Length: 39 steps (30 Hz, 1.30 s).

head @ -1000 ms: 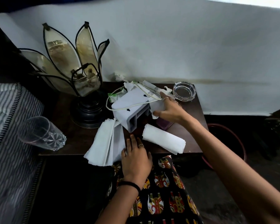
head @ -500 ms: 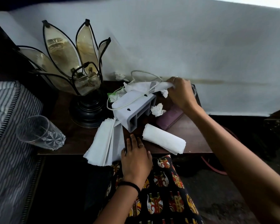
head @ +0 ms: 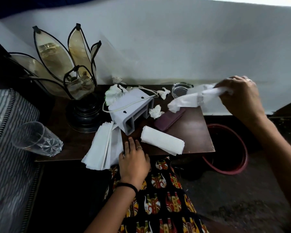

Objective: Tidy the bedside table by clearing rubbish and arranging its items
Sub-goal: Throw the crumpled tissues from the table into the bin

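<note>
My right hand (head: 240,95) is shut on a crumpled white wrapper (head: 188,99), held in the air over the table's right edge. My left hand (head: 134,158) lies flat on the front edge of the dark wooden bedside table (head: 191,132), fingers apart, holding nothing. On the table lie a grey plastic box with a white cord (head: 131,110), crumpled tissues (head: 155,111) (head: 113,94), a maroon case (head: 170,119), a white paper roll (head: 161,142) and a stack of white sheets (head: 102,145).
A petal-shaped lamp (head: 71,78) stands at the back left. A drinking glass (head: 35,140) lies on its side at the left edge. A glass ashtray (head: 181,89) sits at the back. A dark red bin (head: 228,148) stands on the floor right of the table. A striped mattress (head: 5,148) lies left.
My right hand has lifted the wrapper off the grey box and carried it right, past the table's edge towards the bin side. The ashtray and maroon case are uncovered. My left hand stays put.
</note>
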Available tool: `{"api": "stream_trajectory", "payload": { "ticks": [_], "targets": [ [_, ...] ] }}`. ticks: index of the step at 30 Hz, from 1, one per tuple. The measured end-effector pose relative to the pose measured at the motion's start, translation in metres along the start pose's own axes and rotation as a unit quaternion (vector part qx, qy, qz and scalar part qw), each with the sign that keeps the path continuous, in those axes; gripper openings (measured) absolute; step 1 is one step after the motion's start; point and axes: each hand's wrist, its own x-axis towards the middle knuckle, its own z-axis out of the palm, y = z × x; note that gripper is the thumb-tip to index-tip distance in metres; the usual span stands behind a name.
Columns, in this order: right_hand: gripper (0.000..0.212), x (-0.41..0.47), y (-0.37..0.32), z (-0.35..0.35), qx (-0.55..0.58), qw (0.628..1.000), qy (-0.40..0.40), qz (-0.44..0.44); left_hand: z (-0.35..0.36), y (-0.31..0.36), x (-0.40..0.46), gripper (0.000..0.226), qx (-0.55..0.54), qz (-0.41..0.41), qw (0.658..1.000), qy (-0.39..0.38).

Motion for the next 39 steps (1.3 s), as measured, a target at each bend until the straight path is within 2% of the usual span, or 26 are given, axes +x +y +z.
{"api": "stream_trajectory", "payload": {
  "ticks": [3, 5, 8, 10, 14, 18, 21, 24, 26, 28, 30, 35, 37, 39],
  "targets": [
    [0.037, -0.030, 0.036, -0.013, 0.009, 0.996, 0.003, 0.083, 0.000, 0.003, -0.001, 0.064, -0.003, -0.007, 1.000, -0.006],
    [0.044, -0.048, 0.064, -0.011, 0.021, 0.985, 0.017, 0.171, 0.000, 0.004, -0.001, 0.065, 0.003, -0.009, 1.000, -0.005],
    [0.054, -0.072, 0.103, 0.001, 0.023, 0.938, 0.027, 0.344, 0.002, 0.006, 0.000, 0.066, 0.020, -0.010, 1.000, -0.007],
    [0.055, -0.087, 0.120, 0.015, 0.010, 0.905, 0.006, 0.424, 0.002, 0.005, 0.001, 0.066, 0.027, -0.011, 1.000, -0.007],
    [0.032, -0.110, 0.134, 0.051, 0.004, 0.867, -0.060, 0.495, 0.003, 0.007, 0.003, 0.067, 0.039, -0.013, 0.999, -0.006],
    [0.029, -0.128, 0.141, 0.087, 0.017, 0.829, -0.095, 0.551, 0.005, 0.008, 0.004, 0.068, 0.050, -0.017, 0.999, -0.006],
    [0.039, -0.134, 0.147, 0.108, 0.049, 0.807, -0.105, 0.579, 0.004, 0.008, 0.005, 0.067, 0.053, -0.015, 0.998, -0.005],
    [0.066, -0.133, 0.155, 0.120, 0.085, 0.798, -0.159, 0.576, 0.003, 0.007, 0.005, 0.066, 0.051, -0.014, 0.999, -0.006],
    [0.076, -0.128, 0.158, 0.122, 0.084, 0.800, -0.185, 0.564, 0.003, 0.007, 0.004, 0.066, 0.047, -0.014, 0.999, -0.007],
    [0.070, -0.114, 0.151, 0.116, 0.081, 0.822, -0.171, 0.537, 0.003, 0.007, 0.004, 0.066, 0.044, -0.013, 0.999, -0.006],
    [0.060, -0.092, 0.136, 0.109, 0.087, 0.863, -0.129, 0.481, 0.002, 0.008, 0.004, 0.066, 0.041, -0.011, 0.999, -0.004],
    [0.045, -0.036, 0.050, 0.103, 0.171, 0.946, -0.059, 0.268, 0.003, 0.007, 0.003, 0.069, 0.045, -0.007, 0.999, -0.001],
    [0.042, -0.021, 0.006, 0.109, 0.187, 0.963, -0.068, 0.181, 0.004, 0.006, 0.003, 0.073, 0.046, -0.004, 0.999, 0.001],
    [0.040, -0.011, -0.032, 0.119, 0.189, 0.967, -0.117, 0.123, 0.004, 0.005, 0.003, 0.077, 0.049, 0.004, 0.999, 0.006]
  ]
}}
